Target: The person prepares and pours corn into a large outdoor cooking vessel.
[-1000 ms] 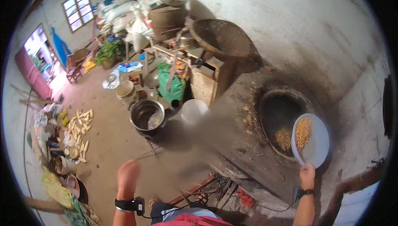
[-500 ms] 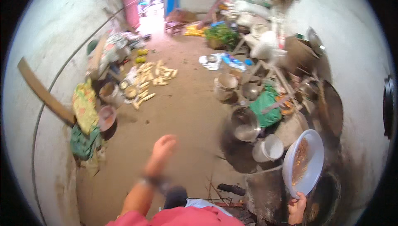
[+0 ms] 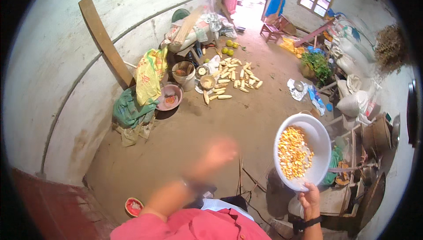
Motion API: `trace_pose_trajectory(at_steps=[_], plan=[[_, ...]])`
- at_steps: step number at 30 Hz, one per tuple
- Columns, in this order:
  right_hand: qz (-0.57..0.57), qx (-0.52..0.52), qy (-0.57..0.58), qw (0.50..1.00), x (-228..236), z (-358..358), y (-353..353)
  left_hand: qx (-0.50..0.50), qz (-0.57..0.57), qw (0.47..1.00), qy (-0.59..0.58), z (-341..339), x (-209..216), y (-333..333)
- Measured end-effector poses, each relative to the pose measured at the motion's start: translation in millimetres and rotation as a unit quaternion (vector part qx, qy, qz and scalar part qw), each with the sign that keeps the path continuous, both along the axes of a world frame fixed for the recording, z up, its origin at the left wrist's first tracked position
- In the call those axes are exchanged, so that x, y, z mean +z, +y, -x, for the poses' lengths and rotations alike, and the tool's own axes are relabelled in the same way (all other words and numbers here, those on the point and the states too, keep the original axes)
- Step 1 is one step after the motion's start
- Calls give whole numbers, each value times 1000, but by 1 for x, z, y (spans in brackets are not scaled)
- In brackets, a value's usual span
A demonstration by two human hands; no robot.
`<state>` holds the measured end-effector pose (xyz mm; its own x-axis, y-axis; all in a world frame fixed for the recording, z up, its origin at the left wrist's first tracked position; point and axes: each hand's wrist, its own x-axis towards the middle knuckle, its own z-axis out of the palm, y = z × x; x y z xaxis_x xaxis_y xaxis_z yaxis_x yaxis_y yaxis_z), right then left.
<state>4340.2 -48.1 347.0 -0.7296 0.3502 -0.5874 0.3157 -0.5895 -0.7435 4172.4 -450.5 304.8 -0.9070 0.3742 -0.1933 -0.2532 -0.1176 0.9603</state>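
Note:
My right hand (image 3: 310,199) is closed on the near rim of a wide white plastic basin (image 3: 320,149), with a dark band on that wrist. The basin is tilted, and loose yellow corn kernels (image 3: 293,154) lie gathered along its left side. My left hand (image 3: 222,150) is in the air over the bare floor, left of the basin and touching nothing I can see. Motion blur smears its fingers, so their pose is unclear.
Several pale corn ears (image 3: 233,75) lie on the floor ahead, beside a bucket (image 3: 184,78) and a pink basin (image 3: 170,97). A cut watermelon piece (image 3: 133,207) is at lower left. Stacked sacks (image 3: 352,105) line the right wall. Thin sticks (image 3: 253,178) lie near my legs.
The view has swung to the right. My right hand has brought the white basin forward and inward, and its kernels now show plainly. My left arm is still moving, blurred.

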Motion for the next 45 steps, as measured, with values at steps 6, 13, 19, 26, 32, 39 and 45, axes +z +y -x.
trace_pose_trajectory(at_steps=[6, 13, 19, 26, 32, 39, 45], plan=[[142, 78, 6, 987, 7, 116, -49, 12, -43, 999, 5, 47, 27, -13], [18, 236, -7, 972, -49, 298, -82, 24, -7, 998, -58, 153, 15, -8], [-32, 302, -69, 950, -97, 417, -92, 62, -120, 945, -296, 234, -41, 23], [33, 396, -147, 906, -147, 521, -140, 113, -59, 971, -201, 300, -335, -8], [-42, 207, -280, 937, -191, 522, -64, 204, -61, 957, -195, 384, -490, -68], [-152, 177, -441, 867, -157, 512, -42, 394, -172, 729, -532, 472, -653, -156], [-168, 90, -504, 842, -160, 529, -60, 387, -123, 785, -468, 517, -772, -189]])
